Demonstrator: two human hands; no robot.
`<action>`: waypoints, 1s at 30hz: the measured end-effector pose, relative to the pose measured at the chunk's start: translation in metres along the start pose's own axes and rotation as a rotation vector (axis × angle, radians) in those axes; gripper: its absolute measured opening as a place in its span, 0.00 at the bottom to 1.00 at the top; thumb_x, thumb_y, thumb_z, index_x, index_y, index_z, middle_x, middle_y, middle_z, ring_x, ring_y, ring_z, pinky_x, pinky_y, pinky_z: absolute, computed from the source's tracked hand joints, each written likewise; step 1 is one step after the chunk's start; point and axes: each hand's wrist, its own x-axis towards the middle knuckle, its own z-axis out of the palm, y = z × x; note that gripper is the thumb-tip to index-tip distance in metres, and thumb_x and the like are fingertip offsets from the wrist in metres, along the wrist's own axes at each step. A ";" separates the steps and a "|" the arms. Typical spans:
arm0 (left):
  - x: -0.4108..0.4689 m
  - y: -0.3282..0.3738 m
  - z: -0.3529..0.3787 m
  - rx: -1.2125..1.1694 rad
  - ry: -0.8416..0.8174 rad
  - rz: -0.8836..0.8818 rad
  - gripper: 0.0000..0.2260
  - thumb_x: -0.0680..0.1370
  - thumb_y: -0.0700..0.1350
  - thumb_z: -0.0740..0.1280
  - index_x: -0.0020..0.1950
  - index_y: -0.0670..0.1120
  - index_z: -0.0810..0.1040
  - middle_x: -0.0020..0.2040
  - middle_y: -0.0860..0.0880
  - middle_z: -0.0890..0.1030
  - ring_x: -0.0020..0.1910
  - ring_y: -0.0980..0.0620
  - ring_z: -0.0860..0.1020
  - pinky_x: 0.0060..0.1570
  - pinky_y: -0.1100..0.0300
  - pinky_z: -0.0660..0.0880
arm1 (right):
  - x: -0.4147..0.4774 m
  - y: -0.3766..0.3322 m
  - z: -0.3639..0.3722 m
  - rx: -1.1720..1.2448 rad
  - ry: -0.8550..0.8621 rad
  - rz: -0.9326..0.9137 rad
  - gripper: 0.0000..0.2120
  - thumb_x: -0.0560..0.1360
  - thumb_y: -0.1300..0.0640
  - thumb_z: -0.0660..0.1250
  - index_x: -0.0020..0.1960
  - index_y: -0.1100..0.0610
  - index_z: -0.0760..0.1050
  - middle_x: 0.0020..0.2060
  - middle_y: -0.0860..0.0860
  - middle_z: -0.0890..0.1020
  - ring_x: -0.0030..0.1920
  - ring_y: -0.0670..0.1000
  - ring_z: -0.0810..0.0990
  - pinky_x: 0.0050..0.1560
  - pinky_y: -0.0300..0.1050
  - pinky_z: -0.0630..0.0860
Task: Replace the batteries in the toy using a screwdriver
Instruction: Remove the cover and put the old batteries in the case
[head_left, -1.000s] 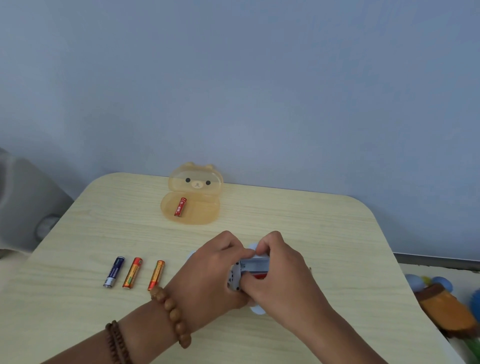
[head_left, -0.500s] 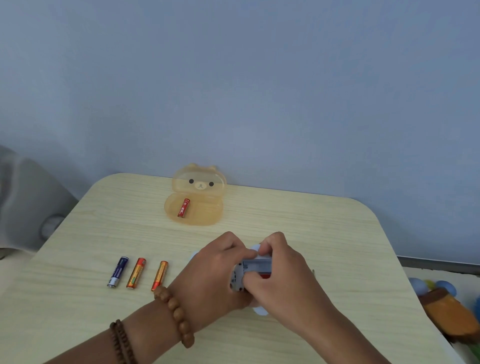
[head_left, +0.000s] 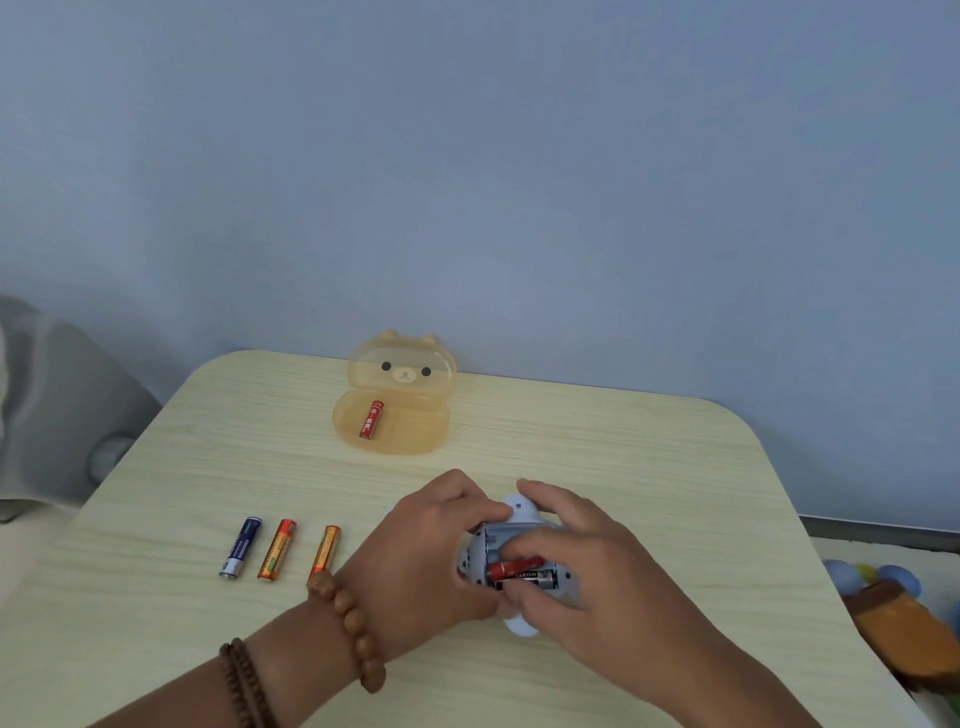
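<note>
A pale blue toy (head_left: 521, 511) lies on the table with its battery compartment open upward. My left hand (head_left: 421, 551) grips its left side. My right hand (head_left: 587, 566) lies over the toy, with finger and thumb pinching a red battery (head_left: 517, 566) at the compartment; a dark battery (head_left: 530, 578) sits just below it. Three loose batteries lie in a row to the left: a blue one (head_left: 240, 546), an orange one (head_left: 277, 550) and another orange one (head_left: 326, 550). No screwdriver is in view.
An open amber bear-shaped case (head_left: 395, 410) at the table's far edge holds a red battery (head_left: 372, 419). Toys (head_left: 893, 618) lie off the table's right side. A grey object (head_left: 57, 405) stands to the left. A blue wall rises behind the table (head_left: 623, 457).
My right hand has spread and shifted right, uncovering the compartment with a red battery between its fingers. The view has panned slightly left.
</note>
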 end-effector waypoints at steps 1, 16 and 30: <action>0.000 0.000 0.000 -0.001 -0.004 -0.001 0.30 0.64 0.52 0.80 0.65 0.53 0.77 0.53 0.59 0.73 0.44 0.70 0.74 0.41 0.73 0.72 | 0.000 0.002 -0.001 -0.026 0.020 -0.031 0.11 0.75 0.41 0.67 0.55 0.39 0.79 0.75 0.33 0.61 0.74 0.34 0.59 0.70 0.38 0.66; -0.001 -0.003 0.003 0.095 0.030 -0.018 0.34 0.66 0.58 0.76 0.69 0.58 0.68 0.56 0.64 0.72 0.54 0.66 0.72 0.51 0.71 0.71 | 0.001 -0.010 -0.009 0.430 0.405 0.270 0.08 0.74 0.54 0.73 0.51 0.42 0.83 0.38 0.44 0.84 0.30 0.44 0.75 0.33 0.33 0.74; -0.004 0.025 -0.013 -0.130 0.247 0.170 0.28 0.66 0.50 0.81 0.64 0.55 0.78 0.57 0.61 0.79 0.53 0.58 0.79 0.45 0.68 0.78 | 0.008 -0.040 -0.034 0.891 0.161 0.403 0.05 0.72 0.56 0.76 0.44 0.57 0.87 0.28 0.48 0.83 0.25 0.40 0.76 0.28 0.32 0.70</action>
